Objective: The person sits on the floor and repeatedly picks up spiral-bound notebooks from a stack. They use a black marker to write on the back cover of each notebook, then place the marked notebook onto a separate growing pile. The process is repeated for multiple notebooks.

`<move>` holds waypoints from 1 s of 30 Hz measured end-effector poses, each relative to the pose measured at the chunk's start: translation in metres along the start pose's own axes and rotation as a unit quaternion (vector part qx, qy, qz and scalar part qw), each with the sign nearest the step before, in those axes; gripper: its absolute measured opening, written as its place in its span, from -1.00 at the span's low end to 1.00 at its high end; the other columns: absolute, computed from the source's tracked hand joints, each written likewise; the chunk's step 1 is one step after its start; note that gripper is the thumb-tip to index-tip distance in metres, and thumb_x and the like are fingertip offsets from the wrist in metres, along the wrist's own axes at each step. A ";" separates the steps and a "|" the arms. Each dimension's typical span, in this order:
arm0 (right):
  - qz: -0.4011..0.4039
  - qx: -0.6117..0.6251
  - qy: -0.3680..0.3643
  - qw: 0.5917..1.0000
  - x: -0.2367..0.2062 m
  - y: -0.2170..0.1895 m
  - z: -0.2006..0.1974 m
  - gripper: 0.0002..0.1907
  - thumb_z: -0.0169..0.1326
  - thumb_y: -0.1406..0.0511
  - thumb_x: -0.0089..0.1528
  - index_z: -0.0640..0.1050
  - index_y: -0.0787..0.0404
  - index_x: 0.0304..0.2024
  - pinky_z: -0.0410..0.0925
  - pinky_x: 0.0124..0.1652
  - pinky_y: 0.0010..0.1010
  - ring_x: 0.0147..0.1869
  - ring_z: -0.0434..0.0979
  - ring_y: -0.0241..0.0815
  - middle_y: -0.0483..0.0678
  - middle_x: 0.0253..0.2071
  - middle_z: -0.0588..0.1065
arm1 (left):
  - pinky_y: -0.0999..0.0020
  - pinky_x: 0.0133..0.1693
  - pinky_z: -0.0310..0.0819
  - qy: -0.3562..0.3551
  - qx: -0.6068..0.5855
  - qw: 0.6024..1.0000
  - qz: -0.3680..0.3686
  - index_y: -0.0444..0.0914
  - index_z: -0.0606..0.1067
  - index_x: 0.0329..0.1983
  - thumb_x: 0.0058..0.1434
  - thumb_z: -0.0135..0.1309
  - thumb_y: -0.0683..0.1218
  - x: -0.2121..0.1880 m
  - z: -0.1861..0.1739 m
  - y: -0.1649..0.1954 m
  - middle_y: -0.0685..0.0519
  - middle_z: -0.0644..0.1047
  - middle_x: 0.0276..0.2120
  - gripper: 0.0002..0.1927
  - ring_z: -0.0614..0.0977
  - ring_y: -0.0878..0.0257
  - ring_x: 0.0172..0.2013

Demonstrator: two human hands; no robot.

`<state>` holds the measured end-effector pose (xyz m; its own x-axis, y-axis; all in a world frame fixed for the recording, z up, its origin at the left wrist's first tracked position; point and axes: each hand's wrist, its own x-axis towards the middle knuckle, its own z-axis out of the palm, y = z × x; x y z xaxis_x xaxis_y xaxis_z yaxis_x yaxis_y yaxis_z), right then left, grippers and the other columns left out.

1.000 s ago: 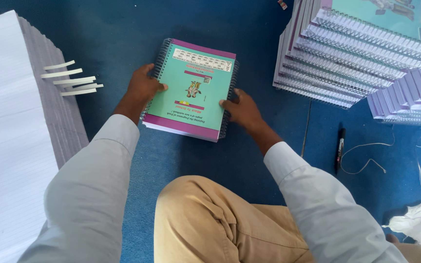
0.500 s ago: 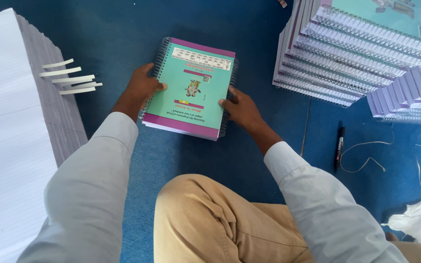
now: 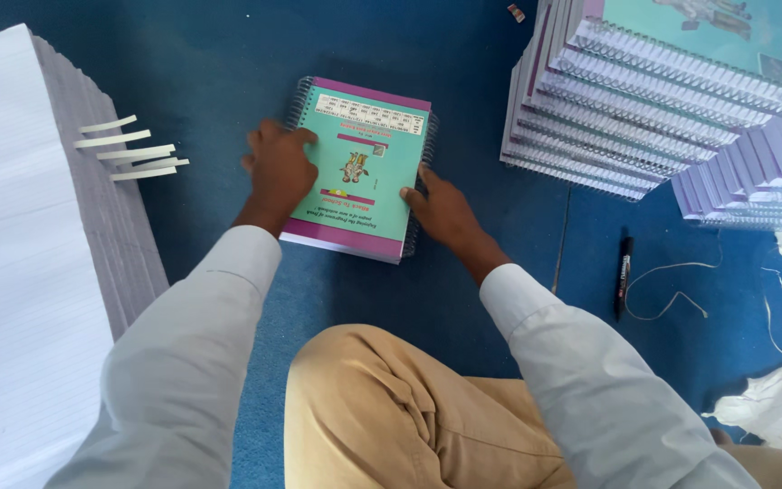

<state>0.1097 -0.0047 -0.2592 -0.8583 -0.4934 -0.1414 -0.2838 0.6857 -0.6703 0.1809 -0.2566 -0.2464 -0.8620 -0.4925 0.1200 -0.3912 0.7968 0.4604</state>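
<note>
Notebook (image 3: 362, 167) lengthwise away, spiral left.

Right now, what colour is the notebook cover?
Turquoise with purple bands on the spiral notebook, seen from the head view.

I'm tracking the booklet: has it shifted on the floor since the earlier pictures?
No. The spiral-bound booklet lies the same way on the blue floor, with an unchanged gap to the white paper strips on its left.

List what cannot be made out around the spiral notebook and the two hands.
Head view only:
- Spiral notebook: left binding partly covered by the left hand.
- Right hand: fingertips hidden over the book's right edge.
- Notebook stack: cut off by the top edge.
- Black marker: print too small.
</note>
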 end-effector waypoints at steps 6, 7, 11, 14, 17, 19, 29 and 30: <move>0.003 -0.015 0.023 1.000 -0.008 -0.007 0.002 -0.33 -0.03 0.08 0.34 0.26 0.22 0.43 0.31 0.23 -0.10 0.28 0.48 0.24 0.29 0.20 0.47 | -0.23 0.02 0.21 0.040 0.075 0.995 0.043 -0.10 0.64 -0.06 0.17 0.10 -0.23 -0.004 0.011 0.011 -0.08 0.50 -0.03 -0.70 0.47 -0.06 0.05; 0.008 -0.011 0.024 1.000 -0.008 -0.008 0.002 -0.34 -0.04 0.09 0.34 0.25 0.22 0.43 0.31 0.23 -0.10 0.28 0.47 0.24 0.29 0.20 0.47 | -0.21 0.02 0.23 0.030 0.085 0.995 0.044 -0.11 0.64 -0.07 0.18 0.11 -0.22 -0.004 0.013 0.012 -0.08 0.50 -0.04 -0.72 0.49 -0.05 0.04; 0.025 0.034 0.016 0.999 -0.007 -0.013 0.002 -0.34 -0.01 0.10 0.32 0.25 0.19 0.42 0.32 0.22 -0.16 0.29 0.47 0.17 0.26 0.23 0.44 | -0.19 0.02 0.27 0.023 0.103 0.993 0.049 -0.09 0.64 -0.08 0.18 0.13 -0.19 -0.004 0.011 0.007 -0.08 0.53 -0.06 -0.74 0.53 -0.07 0.02; 0.040 0.029 0.000 0.999 -0.008 -0.015 0.001 -0.34 -0.01 0.10 0.33 0.26 0.18 0.43 0.35 0.22 -0.18 0.28 0.51 0.16 0.26 0.22 0.47 | -0.23 0.04 0.26 0.007 0.076 0.996 0.041 -0.03 0.64 -0.03 0.18 0.13 -0.18 0.000 0.004 0.003 -0.07 0.55 -0.07 -0.69 0.55 -0.06 0.02; 0.039 0.039 0.001 0.998 -0.010 -0.016 0.002 -0.34 -0.03 0.09 0.34 0.24 0.17 0.44 0.33 0.24 -0.17 0.30 0.49 0.17 0.27 0.24 0.45 | -0.22 0.06 0.26 -0.030 0.038 0.999 0.015 0.00 0.65 -0.01 0.18 0.13 -0.19 0.001 -0.004 0.000 -0.04 0.57 -0.06 -0.67 0.57 -0.02 0.03; 0.027 0.029 0.009 0.999 -0.011 -0.015 0.003 -0.34 -0.02 0.08 0.34 0.24 0.17 0.44 0.30 0.26 -0.16 0.33 0.45 0.20 0.26 0.26 0.43 | -0.20 0.06 0.26 -0.039 0.029 0.999 0.005 0.00 0.65 -0.03 0.16 0.13 -0.20 0.002 -0.008 0.000 -0.03 0.57 -0.05 -0.66 0.57 -0.01 0.03; 0.020 0.064 0.016 0.998 -0.005 0.002 0.002 -0.29 0.00 0.04 0.31 0.26 0.20 0.43 0.26 0.30 -0.19 0.39 0.40 0.19 0.24 0.32 0.39 | -0.14 -0.01 0.34 -0.024 0.102 0.993 0.046 -0.08 0.66 -0.05 0.18 0.13 -0.18 0.007 0.008 0.010 -0.09 0.58 -0.10 -0.71 0.60 -0.04 -0.04; 0.012 0.064 0.015 0.998 -0.005 0.002 0.001 -0.29 0.00 0.03 0.32 0.24 0.22 0.43 0.26 0.30 -0.18 0.39 0.39 0.20 0.26 0.32 0.38 | -0.14 -0.02 0.35 -0.026 0.111 0.992 0.048 -0.10 0.66 -0.07 0.17 0.13 -0.19 0.008 0.009 0.011 -0.09 0.58 -0.10 -0.72 0.60 -0.05 -0.05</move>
<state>0.1144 -0.0012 -0.2610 -0.8768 -0.4606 -0.1379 -0.2079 0.6219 -0.7550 0.1664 -0.2488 -0.2478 -0.9117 -0.3971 0.1057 -0.3635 0.8993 0.2431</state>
